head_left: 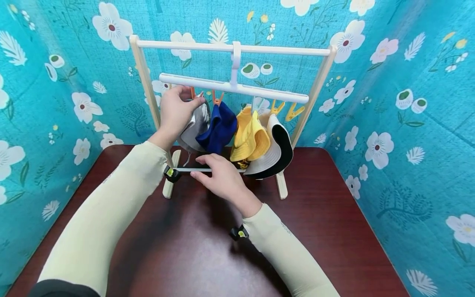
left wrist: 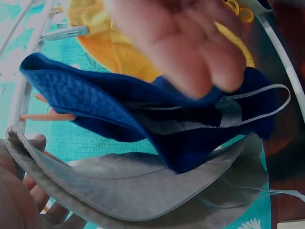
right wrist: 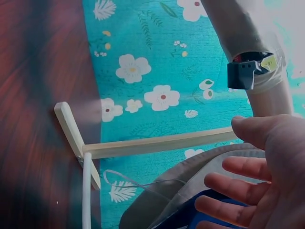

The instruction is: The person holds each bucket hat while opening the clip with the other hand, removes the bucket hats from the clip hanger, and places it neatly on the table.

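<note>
My left hand (head_left: 176, 109) is at the upper edge of a grey hat (head_left: 191, 134), holding it beside an orange clothespin (head_left: 192, 92); some fingers are behind the fabric. In the left wrist view those fingers (left wrist: 55, 212) show under the grey brim (left wrist: 124, 191). Next to it a blue hat (head_left: 219, 130) hangs from another orange clothespin (head_left: 217, 99). My right hand (head_left: 224, 175) is below the hats, fingers loosely extended and nothing in them. Its spread fingers (right wrist: 240, 183) show near the blue and grey fabric in the right wrist view.
A white hanger bar (head_left: 267, 91) hooks over the wooden rack's top rail (head_left: 282, 50). Further right hang a yellow hat (head_left: 243, 138) and a white-and-black hat (head_left: 271, 154). A yellow clothespin (head_left: 295, 111) holds nothing. Floral cloth surrounds the dark red table (head_left: 178, 247).
</note>
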Demonstrator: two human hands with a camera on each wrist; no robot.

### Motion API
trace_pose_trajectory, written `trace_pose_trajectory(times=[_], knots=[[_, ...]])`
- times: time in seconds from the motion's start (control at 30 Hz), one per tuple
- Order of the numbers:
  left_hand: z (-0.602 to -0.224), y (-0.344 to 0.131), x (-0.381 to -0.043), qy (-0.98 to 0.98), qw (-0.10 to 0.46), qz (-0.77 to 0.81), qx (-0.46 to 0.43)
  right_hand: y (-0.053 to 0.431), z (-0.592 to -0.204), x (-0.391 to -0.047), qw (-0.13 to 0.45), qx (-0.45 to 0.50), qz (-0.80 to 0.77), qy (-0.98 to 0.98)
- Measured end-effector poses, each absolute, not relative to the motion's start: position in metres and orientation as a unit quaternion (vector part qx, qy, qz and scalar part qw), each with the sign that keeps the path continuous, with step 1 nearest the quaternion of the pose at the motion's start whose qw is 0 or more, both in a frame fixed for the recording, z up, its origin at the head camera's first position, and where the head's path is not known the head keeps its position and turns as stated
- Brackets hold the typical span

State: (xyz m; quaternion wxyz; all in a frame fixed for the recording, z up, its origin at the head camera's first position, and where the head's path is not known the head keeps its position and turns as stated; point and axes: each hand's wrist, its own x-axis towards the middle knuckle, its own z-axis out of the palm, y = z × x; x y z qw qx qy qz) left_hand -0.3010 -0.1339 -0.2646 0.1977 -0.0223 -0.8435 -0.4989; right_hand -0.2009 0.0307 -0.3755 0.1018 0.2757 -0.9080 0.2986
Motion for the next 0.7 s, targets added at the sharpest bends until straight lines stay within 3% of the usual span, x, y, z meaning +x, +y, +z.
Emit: trace_pose_trajectory(times=[0.37, 0.7], knots=[[-0.276, -0.121, -0.302, -0.817, 0.263, -0.514, -0.007, 0.011, -0.384, -0.215, 0.074, 0.220, 0.355, -0.906], [-0.279, -0.118, -0.297, -0.802, 0.284, -0.525, 0.002, -0.010, -0.394, -0.225, 0.103, 0.153, 0.362, -0.914]])
